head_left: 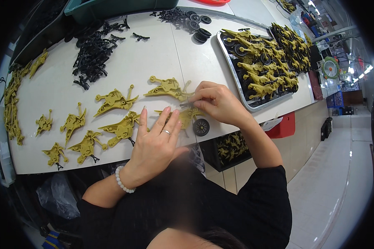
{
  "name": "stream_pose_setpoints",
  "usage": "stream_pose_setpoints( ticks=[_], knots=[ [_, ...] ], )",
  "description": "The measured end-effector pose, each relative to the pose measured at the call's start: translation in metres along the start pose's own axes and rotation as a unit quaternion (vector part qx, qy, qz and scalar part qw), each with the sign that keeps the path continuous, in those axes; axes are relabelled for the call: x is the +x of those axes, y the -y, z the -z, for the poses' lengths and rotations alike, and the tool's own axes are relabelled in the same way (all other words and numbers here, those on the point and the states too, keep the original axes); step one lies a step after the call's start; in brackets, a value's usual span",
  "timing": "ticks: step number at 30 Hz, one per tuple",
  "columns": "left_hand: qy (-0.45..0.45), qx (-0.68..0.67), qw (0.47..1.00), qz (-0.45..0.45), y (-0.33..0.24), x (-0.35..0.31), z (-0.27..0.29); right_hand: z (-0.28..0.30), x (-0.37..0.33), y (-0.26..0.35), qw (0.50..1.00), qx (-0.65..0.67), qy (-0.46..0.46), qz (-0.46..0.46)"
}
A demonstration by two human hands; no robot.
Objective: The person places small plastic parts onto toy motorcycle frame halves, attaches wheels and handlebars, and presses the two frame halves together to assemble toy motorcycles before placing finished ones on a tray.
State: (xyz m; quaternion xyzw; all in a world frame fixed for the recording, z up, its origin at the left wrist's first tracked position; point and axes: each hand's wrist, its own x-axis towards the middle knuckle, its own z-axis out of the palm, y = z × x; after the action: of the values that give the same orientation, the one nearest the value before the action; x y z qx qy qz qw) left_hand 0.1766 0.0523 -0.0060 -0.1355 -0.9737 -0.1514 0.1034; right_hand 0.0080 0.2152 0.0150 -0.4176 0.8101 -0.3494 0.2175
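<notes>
My left hand [157,135] lies flat with its fingers outstretched over a yellow plastic toy motorcycle body [186,118], covering part of it. A black spoked wheel [201,127] sits at the right end of that body. Above the wheel, my right hand [215,103] is closed in a pinch on a small dark plastic part [184,106], mostly hidden and blurred at the fingertips. Just beyond lies another yellow body [168,88]. To the left rest several more, including a large yellow body [115,101] and a lower one [121,128] by my left fingers.
Small black forked parts [91,58] form a pile at the back, with loose black wheels [200,35] farther right. A metal tray [253,108] holds yellow toy motorcycles. Yellow pieces [13,103] line the left edge. A dark bin [226,159] sits below the table edge.
</notes>
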Motion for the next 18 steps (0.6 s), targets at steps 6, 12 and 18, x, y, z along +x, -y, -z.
stream_pose_setpoints(
  ticks=[6, 12, 18],
  knots=[
    [0.014, 0.008, 1.000, -0.009, 0.001, 0.002, 0.002, -0.004, -0.003, 0.001, 0.996, -0.065, -0.029, 0.054],
    [0.020, 0.015, 1.000, -0.007, 0.000, 0.001, 0.004, 0.015, 0.005, 0.001, 0.997, 0.049, 0.066, -0.009],
    [0.020, 0.002, 1.000, -0.007, 0.001, 0.005, 0.004, 0.012, 0.013, -0.002, 0.993, 0.024, 0.102, -0.058]
  ],
)
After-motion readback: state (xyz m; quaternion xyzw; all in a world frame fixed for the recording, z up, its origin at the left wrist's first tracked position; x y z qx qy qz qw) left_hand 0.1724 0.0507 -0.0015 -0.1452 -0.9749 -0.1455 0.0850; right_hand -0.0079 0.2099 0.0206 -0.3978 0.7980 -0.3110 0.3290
